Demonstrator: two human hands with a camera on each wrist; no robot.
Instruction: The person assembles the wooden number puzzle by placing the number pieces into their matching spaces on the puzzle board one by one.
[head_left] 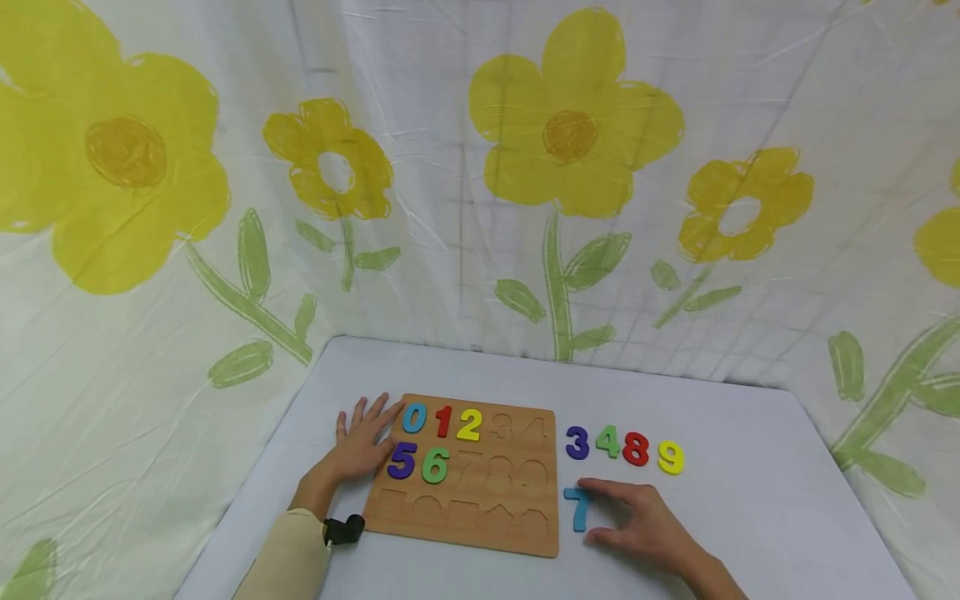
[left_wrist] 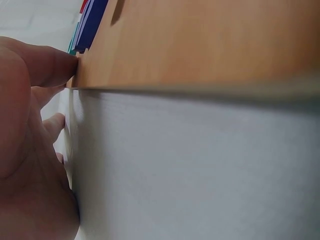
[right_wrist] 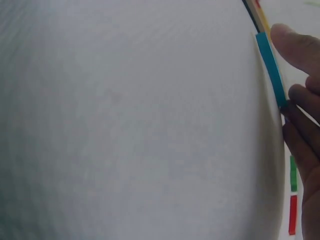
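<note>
My left hand [head_left: 363, 442] lies with fingers spread along the left side of a wooden number board [head_left: 480, 537]. In the left wrist view its thumb [left_wrist: 52, 65] rests at the board's edge. To the right of the board is a blue number 7 [head_left: 578, 508], flat on the table. My right hand [head_left: 645, 525] reaches around it with thumb and index finger apart, the index fingertip right at its top and the thumb near its foot. In the right wrist view the 7 [right_wrist: 271, 70] appears edge-on beside the fingers.
Seated in the board are a blue 0 [head_left: 414, 417], red 1 [head_left: 443, 422], yellow 2 [head_left: 469, 425], purple 5 [head_left: 402, 461] and green 6 [head_left: 435, 466]. A purple 3 [head_left: 577, 442], green 4 [head_left: 608, 442], red 8 [head_left: 636, 449] and yellow 9 [head_left: 671, 457] lie right of it. A flowered curtain [head_left: 435, 275] hangs behind.
</note>
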